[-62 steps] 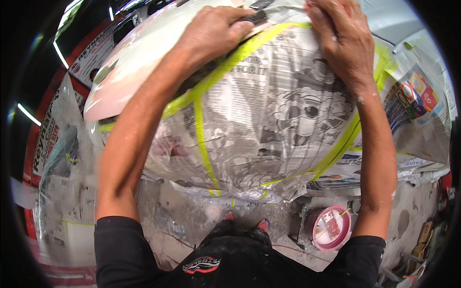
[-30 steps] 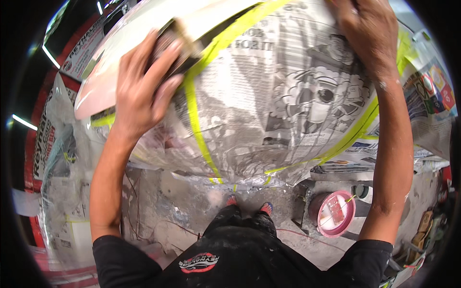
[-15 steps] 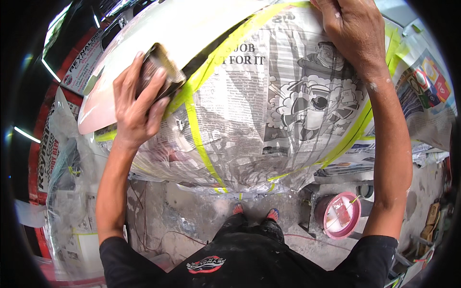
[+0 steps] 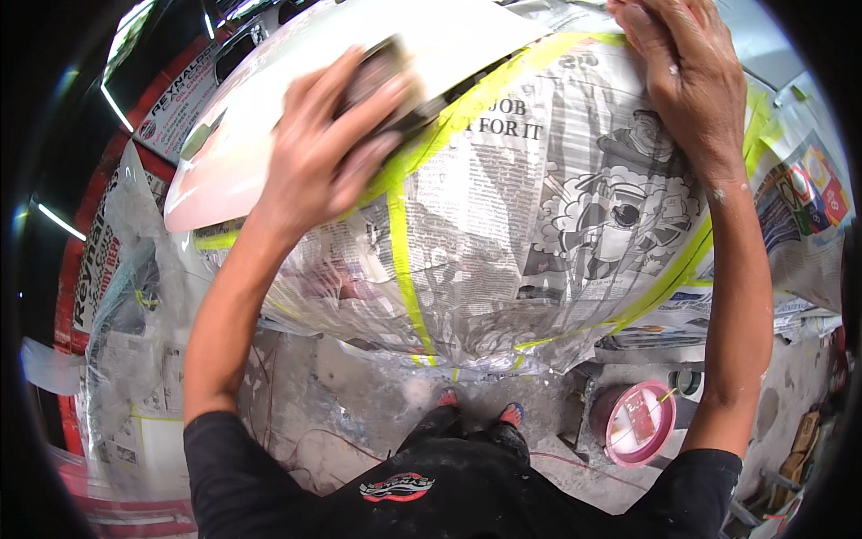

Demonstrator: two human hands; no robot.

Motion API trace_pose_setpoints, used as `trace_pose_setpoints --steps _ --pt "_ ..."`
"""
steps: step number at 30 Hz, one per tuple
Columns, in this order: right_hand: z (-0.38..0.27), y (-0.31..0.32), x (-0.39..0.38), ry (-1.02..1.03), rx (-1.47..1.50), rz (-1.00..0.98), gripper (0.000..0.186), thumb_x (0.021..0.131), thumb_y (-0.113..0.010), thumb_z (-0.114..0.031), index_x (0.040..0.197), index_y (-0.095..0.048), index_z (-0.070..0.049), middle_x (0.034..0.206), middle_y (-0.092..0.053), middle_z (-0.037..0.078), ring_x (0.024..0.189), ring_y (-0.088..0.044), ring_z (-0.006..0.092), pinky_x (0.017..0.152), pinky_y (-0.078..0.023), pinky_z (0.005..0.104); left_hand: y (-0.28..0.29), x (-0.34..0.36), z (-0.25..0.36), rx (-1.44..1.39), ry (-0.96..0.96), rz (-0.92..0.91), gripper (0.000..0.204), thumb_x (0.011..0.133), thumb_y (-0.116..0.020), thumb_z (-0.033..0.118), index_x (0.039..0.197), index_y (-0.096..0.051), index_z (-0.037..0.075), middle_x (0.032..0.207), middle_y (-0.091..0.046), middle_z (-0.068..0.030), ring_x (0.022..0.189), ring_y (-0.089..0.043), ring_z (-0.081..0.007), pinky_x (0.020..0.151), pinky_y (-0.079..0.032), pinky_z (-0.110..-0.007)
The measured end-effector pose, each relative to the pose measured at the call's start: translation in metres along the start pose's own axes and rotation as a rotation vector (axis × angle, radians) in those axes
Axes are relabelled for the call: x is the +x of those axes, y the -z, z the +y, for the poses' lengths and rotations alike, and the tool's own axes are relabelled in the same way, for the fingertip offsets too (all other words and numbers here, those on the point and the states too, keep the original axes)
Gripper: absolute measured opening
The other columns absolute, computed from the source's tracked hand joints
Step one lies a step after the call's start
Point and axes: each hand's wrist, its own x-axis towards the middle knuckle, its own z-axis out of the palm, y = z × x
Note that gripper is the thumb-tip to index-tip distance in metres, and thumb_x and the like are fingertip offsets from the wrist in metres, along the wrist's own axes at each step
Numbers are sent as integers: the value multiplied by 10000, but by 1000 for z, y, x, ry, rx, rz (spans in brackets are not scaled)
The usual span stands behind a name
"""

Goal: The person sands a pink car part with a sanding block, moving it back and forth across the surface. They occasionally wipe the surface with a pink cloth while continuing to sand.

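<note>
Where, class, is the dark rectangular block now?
In the head view, above and left of centre, the block is in the left hand, by the glossy white panel and yellow tape.

Looks steeply down from the person's head, through the left one of two fisheye cameras worn side by side. Faces forward over the black T-shirt (image 4: 467, 512), caught along the near edge, toward the newspaper masking (image 4: 467, 234) across the middle. Takes in the left hand (image 4: 310, 148) from above and behind, and crops the right hand (image 4: 691, 90) at the far edge. Reaches down beyond the masking to the feet (image 4: 512, 413), the pink bucket (image 4: 600, 418) and the floor (image 4: 359, 404), all farther off. Spreads left to a wall banner (image 4: 180, 108), bending toward a dark, rounded rim.
</note>
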Motion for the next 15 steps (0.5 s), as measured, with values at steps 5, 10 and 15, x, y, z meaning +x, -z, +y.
trace_pose_setpoints --steps 5,10,15 --pt "42 16 -11 38 -88 -204 277 1018 -634 -134 1281 -709 -85 1281 -702 108 1243 -633 272 1079 -477 370 -39 76 29 -97 64 233 408 883 -747 292 1271 -695 179 1281 -615 -214 1111 -605 -409 967 -493 -507" --pt "42 15 -8 59 -186 -181 250 1031 -609 -149 1250 -727 -120 1256 -720 86 1263 -628 261 1099 -460 388 -3 -60 21 84 169 163 468 882 -743 256 1332 -700 134 1451 -530 -271 1275 -549 -413 1082 -434 -492" --pt "40 6 -5 101 -149 -186 252 1028 -625 -165 1254 -721 -111 1262 -715 87 1250 -631 260 1091 -457 385 2 4 -12 15 241 148 390 869 -727 217 1238 -704 92 1302 -600 -261 1147 -585 -393 982 -459 -491"
